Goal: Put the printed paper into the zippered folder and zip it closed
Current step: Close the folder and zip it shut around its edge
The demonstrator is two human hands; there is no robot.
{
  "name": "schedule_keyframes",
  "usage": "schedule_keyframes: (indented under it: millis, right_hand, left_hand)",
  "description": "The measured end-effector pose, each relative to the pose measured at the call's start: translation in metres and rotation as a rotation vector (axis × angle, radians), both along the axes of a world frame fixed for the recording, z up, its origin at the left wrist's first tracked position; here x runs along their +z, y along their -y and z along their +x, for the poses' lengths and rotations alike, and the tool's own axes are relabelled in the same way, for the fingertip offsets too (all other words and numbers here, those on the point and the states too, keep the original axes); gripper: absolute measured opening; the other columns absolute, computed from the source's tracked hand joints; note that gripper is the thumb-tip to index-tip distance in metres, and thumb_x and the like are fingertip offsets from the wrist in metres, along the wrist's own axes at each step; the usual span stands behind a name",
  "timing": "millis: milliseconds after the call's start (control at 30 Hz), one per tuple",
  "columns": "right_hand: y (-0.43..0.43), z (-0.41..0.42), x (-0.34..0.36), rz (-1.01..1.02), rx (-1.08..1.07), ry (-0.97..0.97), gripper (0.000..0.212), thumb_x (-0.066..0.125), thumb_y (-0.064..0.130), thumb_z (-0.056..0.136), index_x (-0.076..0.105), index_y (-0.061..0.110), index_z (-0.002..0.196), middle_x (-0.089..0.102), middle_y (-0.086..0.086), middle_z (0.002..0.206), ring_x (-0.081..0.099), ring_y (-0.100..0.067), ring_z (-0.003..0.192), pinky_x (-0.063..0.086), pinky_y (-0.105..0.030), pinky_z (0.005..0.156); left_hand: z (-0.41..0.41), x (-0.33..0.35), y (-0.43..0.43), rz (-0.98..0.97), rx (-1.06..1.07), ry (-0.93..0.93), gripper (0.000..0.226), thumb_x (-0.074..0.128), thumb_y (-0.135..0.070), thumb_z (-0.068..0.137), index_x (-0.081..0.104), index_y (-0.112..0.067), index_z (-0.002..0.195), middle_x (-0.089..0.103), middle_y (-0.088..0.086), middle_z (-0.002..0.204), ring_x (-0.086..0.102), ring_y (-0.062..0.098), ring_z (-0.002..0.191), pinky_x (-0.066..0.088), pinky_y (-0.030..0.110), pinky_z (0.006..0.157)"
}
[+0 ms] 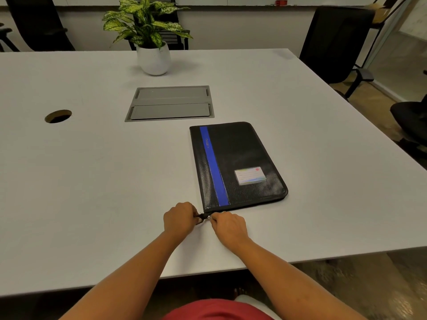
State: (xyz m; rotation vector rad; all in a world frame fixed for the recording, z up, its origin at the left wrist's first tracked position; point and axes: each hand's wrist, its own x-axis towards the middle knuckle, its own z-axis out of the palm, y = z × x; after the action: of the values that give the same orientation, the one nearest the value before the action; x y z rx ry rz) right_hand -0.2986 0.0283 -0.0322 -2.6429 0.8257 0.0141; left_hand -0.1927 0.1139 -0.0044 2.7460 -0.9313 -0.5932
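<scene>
Our left hand [179, 219] pinches zipper end [200, 217] at folder [238, 162] near corner; right hand [227, 227] pinches pull [209, 217]. Risk: pull jams if we slacken zipper end.

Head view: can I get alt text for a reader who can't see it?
The left hand and right hand pinch the zipper at the near left corner of a closed black folder with a blue stripe, flat on a grey table. A potted plant stands at the far side.
</scene>
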Motion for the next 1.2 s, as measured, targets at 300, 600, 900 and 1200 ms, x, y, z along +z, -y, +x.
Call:
schedule_keyframes:
  millis: [300, 600, 900, 1200]
  right_hand:
    - [0.023, -0.005, -0.006, 0.024, -0.163, -0.028, 0.03, 0.036, 0.017, 0.097, 0.065, 0.009, 0.096, 0.069, -0.009, 0.099, 0.055, -0.021, 0.076, 0.04, -0.028, 0.069]
    - [0.06, -0.045, -0.002, 0.005, -0.326, -0.019, 0.03, 0.038, 0.018, 0.097, 0.046, 0.018, 0.068, 0.05, 0.003, 0.069, 0.047, -0.017, 0.067, 0.019, -0.016, 0.044]
    - [0.06, -0.036, -0.011, -0.228, -0.074, -0.055, 0.044, 0.093, 0.01, 0.021, 0.056, 0.018, 0.043, 0.045, 0.003, 0.031, 0.011, -0.005, 0.034, -0.014, -0.01, 0.048]
    - [0.049, -0.027, -0.012, -0.287, 0.046, -0.058, 0.043, 0.09, 0.008, 0.015, 0.055, 0.018, 0.04, 0.044, 0.001, 0.031, 0.023, -0.008, 0.02, -0.016, -0.013, 0.053]
  left_hand:
    - [0.011, 0.004, -0.003, 0.065, -0.045, 0.083, 0.026, 0.059, -0.03, 0.089, 0.067, -0.016, 0.109, 0.069, 0.004, 0.103, 0.063, 0.019, 0.085, 0.038, 0.025, 0.065]
    - [0.033, 0.001, -0.016, 0.079, 0.043, 0.028, 0.023, 0.063, -0.03, 0.085, 0.069, -0.019, 0.104, 0.068, 0.004, 0.104, 0.064, 0.023, 0.095, 0.038, 0.024, 0.067]
    - [0.052, 0.012, -0.015, 0.229, 0.013, -0.07, 0.026, 0.07, -0.03, 0.077, 0.07, -0.016, 0.099, 0.064, 0.0, 0.084, 0.066, 0.02, 0.088, 0.043, 0.024, 0.068]
    - [0.061, 0.021, -0.017, 0.414, -0.054, -0.111, 0.024, 0.07, -0.027, 0.075, 0.068, -0.015, 0.096, 0.063, -0.006, 0.065, 0.062, 0.014, 0.071, 0.046, 0.023, 0.072]
